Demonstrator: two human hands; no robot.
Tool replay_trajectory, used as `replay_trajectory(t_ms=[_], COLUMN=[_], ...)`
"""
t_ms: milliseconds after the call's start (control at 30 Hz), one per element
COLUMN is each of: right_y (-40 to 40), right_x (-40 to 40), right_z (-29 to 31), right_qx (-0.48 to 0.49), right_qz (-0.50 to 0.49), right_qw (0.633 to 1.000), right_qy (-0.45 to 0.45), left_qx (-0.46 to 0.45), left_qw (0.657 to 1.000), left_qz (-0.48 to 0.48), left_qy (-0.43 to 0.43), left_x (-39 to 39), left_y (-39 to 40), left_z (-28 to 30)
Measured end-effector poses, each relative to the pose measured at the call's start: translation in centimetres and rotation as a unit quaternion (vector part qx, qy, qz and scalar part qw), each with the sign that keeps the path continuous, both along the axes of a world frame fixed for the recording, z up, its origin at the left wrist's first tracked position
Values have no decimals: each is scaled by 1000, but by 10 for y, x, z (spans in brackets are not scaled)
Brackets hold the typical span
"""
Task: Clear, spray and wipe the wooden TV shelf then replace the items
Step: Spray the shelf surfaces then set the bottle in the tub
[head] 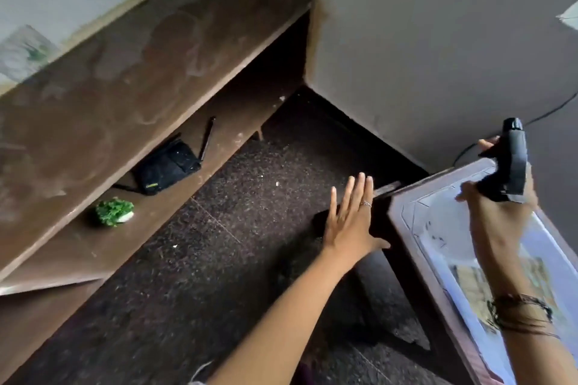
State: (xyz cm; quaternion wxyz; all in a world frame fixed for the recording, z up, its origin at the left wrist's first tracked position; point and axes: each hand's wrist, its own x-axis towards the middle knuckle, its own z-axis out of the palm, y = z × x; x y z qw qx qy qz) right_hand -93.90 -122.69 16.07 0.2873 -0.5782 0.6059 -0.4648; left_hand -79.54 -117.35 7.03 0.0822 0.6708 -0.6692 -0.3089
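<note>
Router (167, 167) and plant (114, 211) on lower shelf (93, 247) under shelf top (140, 72); table (406, 206) right.

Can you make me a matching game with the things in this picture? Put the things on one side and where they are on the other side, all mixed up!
Things:
1. black router
2. little green plant
3. black spray bottle head
4. silver ring

Places:
A. in the right hand
B. on a finger of the left hand
C. on the lower shelf, at the nearer end
D. on the lower shelf, further along, with its antennas up

Pairs: 1-D, 2-C, 3-A, 4-B
</note>
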Motion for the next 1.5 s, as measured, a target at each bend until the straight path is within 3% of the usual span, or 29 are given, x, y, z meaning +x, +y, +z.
replay_trajectory(t_ms=[200,333,367,433,700,900,1000,1200,1333,1500], right_y=[67,150,203,234,487,656,731,847,910,975], right_x=[182,310,371,403,624,743,790,857,886,920], right_z=[-32,-42,-49,-47,-70,-68,-73,-90,-95,-92], right_qx=[157,209,218,228,214,159,161,194,212,198], right_qz=[264,398,454,487,687,791,819,841,840,841], right_qw=[952,893,863,842,681,556,510,464,455,442], right_qy=[-6,10,18,37,137,199,206,202,208,242], left_qx=[-12,-15,-12,1,63,38,25,17,34,49], left_qw=[981,950,931,920,777,666,629,556,518,512], left_qz=[191,310,362,390,626,745,777,830,855,858], left_qy=[34,39,34,40,5,-9,-33,-37,-3,-8], left_x=[152,252,303,330,493,572,610,668,679,713], left_y=[99,204,269,311,630,776,837,946,997,1058], left_z=[-4,-10,-17,-18,-37,-38,-42,-60,-73,-86])
